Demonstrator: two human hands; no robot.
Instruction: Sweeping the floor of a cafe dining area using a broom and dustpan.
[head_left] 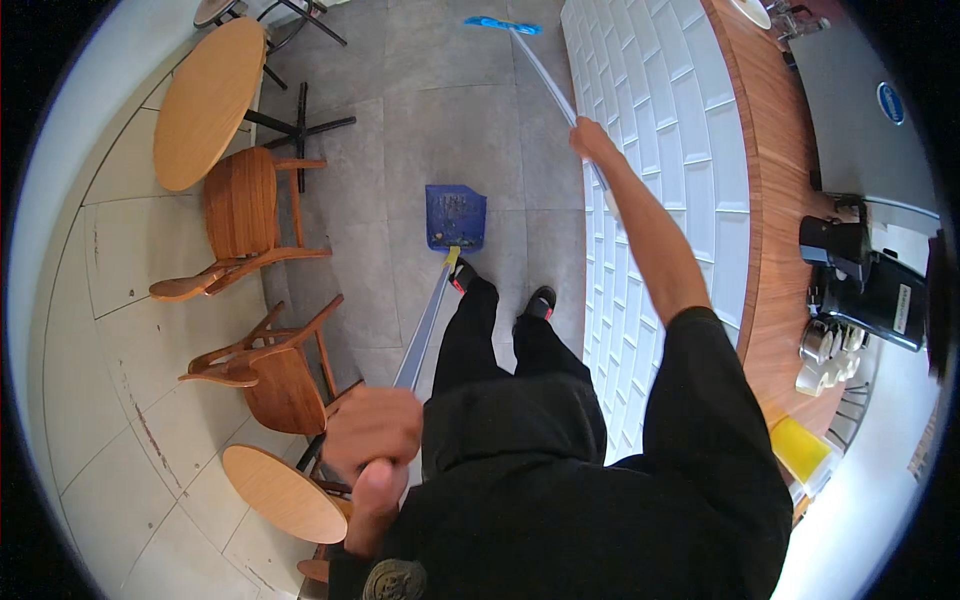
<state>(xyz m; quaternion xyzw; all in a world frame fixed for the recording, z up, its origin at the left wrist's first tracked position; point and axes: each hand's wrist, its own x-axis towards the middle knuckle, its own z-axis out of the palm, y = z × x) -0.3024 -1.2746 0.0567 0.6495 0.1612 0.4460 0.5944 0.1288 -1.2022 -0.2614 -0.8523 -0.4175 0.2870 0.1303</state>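
Observation:
My left hand [372,432] is closed around the top of a long grey handle [425,325] that runs down to a blue dustpan [456,216] resting on the grey floor just ahead of my left shoe. My right hand [592,138] reaches far forward and grips a thin pale broom pole [548,72]. The pole ends in a blue broom head [502,24] on the floor at the far top, beside the white tiled counter front. My legs in black trousers stand between the dustpan and the counter.
A white tiled counter front [660,130] with a wooden top [775,150] runs along my right, carrying a black coffee machine [865,280] and cups. On my left stand two wooden chairs [245,215] and round wooden tables [205,100], one table [285,493] close by my left hand.

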